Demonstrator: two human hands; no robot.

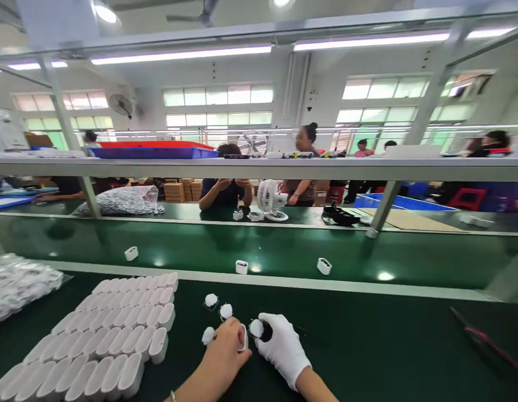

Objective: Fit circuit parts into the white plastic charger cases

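Observation:
My bare left hand (pixel 227 345) is closed around a small white oval plastic housing (pixel 243 338), which its fingers partly hide. Just to the right, my white-gloved right hand (pixel 284 346) grips a small part with a round white top (pixel 256 328) and a dark side. The two held pieces are close together; whether they touch is hard to tell. Around my left hand on the green table lie similar round white-topped parts: one (pixel 210 300) farther back, another (pixel 226 310) just beyond the fingers, and a third (pixel 208 335) at the hand's left edge.
Rows of white oval housings (pixel 116 318) stand at left, beside a clear bag of white parts (pixel 22 285). Beyond a raised strip, white units (pixel 242 267) sit on the green conveyor belt (pixel 191 245). At right lies a thin dark and red tool (pixel 480 335). A shelf (pixel 284 167) spans ahead; people sit opposite.

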